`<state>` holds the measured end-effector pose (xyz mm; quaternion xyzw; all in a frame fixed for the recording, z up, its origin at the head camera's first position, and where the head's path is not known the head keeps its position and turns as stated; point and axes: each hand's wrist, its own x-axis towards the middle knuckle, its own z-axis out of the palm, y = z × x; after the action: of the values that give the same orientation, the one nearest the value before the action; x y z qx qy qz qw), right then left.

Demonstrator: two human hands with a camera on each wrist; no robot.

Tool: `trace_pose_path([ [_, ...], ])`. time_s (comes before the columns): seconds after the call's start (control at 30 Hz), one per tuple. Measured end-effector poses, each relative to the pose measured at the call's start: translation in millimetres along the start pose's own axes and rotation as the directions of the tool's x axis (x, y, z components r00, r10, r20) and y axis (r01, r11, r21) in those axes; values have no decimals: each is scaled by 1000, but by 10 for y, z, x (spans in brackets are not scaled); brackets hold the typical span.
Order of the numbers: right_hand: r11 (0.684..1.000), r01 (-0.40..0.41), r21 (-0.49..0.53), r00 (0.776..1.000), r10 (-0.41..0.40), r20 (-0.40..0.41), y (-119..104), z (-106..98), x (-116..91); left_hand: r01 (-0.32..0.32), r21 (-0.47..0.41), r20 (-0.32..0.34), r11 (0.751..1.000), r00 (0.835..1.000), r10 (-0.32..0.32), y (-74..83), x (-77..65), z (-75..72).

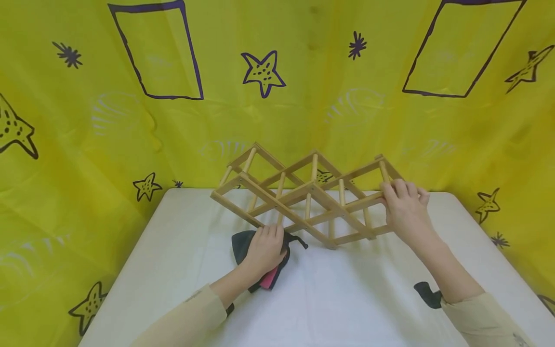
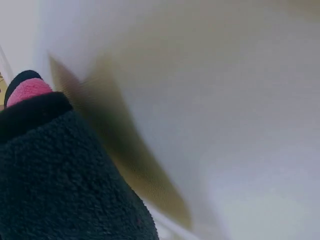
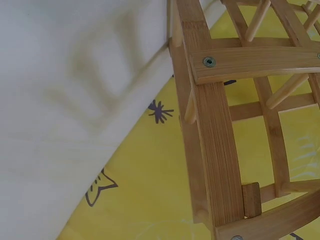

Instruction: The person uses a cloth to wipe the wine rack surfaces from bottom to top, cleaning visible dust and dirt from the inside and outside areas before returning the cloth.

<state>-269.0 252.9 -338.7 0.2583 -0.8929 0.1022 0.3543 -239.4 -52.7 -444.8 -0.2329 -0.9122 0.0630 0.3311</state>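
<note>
An expanding wooden lattice rack, with slats joined by round dowels, is opened out and tilted over the far part of the table. My right hand grips its right end, fingers curled over a slat; in the right wrist view that end slat and its screws show close up. My left hand holds a dark green, fuzzy cloth with a pink inner side and a thin loop, right at the rack's lower front edge. The cloth fills the lower left of the left wrist view, its shadow on the tabletop.
The white table reaches back to a yellow curtain printed with dark stars and frames. Black wrist mounts show at both forearms, the right mount more plainly. The rack's shadow falls on the white surface.
</note>
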Motion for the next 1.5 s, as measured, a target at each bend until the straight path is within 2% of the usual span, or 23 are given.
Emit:
trace_pose_path([
  [0.2,999,-34,1,999,34,14,43,18,29,-47,-46,11,998,999,48,-96,-115,-135],
  [0.4,998,-55,20,998,55,20,58,18,39,-43,-45,-41,998,998,41,-235,-227,-261],
  [0.67,998,-59,35,998,59,-4,71,31,44,20,-24,-65,1000,998,-21,-389,-424,-388],
  [0.93,997,-61,43,998,61,-8,60,44,44,133,-54,-23,990,991,-134,-522,-716,-495],
  [1.13,997,-68,43,998,68,0,48,46,43,174,-37,-1,984,985,-174,-631,-928,-558],
  [1.27,996,-73,42,997,73,6,46,46,42,243,-47,27,969,970,-241,-713,-1053,-593],
  [1.4,996,-72,45,997,72,1,45,47,40,327,-52,79,943,943,-323,-791,-1176,-609],
  [1.5,996,-73,46,997,73,-1,50,51,38,366,-58,121,929,926,-357,-830,-1256,-598],
])
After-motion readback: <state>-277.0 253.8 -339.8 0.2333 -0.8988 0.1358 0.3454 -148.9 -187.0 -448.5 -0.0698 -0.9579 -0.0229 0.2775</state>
